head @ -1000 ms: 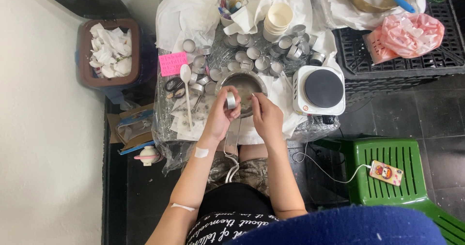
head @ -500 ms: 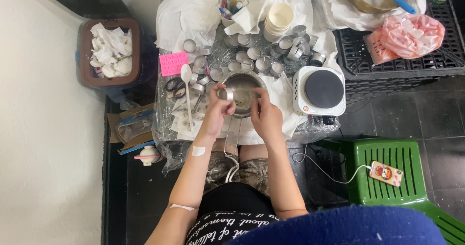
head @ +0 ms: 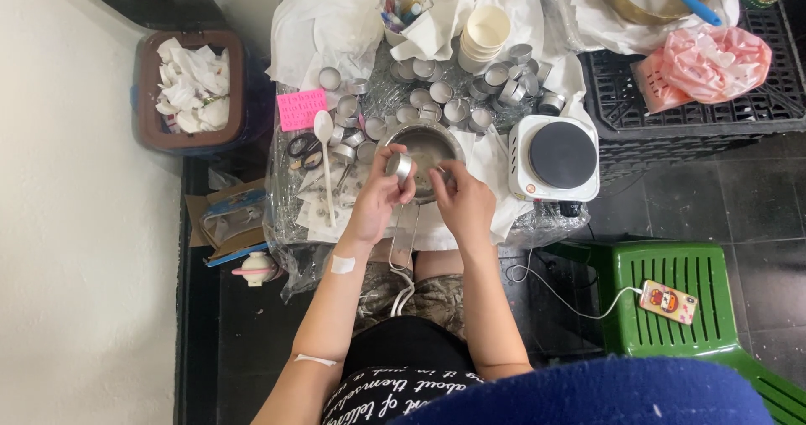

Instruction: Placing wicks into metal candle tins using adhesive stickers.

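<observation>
My left hand (head: pixel 379 198) grips a small round metal tin (head: pixel 400 168), tilted on its side over the near rim of a steel pot (head: pixel 428 146). My right hand (head: pixel 464 200) is closed beside it at the pot's near right rim, fingertips pinched on something too small to make out. The pot sits on a small table covered with white paper and plastic wrap (head: pixel 302 215). Its wire handle (head: pixel 403 236) points toward me between my forearms.
Several empty tins (head: pixel 437 97) lie behind the pot, with a paper cup stack (head: pixel 485 37), a white spoon (head: pixel 324 165), scissors (head: pixel 300 148) and a pink note (head: pixel 301 108). An electric hot plate (head: pixel 557 157) stands right, a bin of tissues (head: pixel 191 89) left, a phone (head: pixel 667 301) on a green stool (head: pixel 688 291).
My left hand has shifted slightly left and turned the tin onto its side near the pot's rim. My right hand has stayed at the pot's near edge.
</observation>
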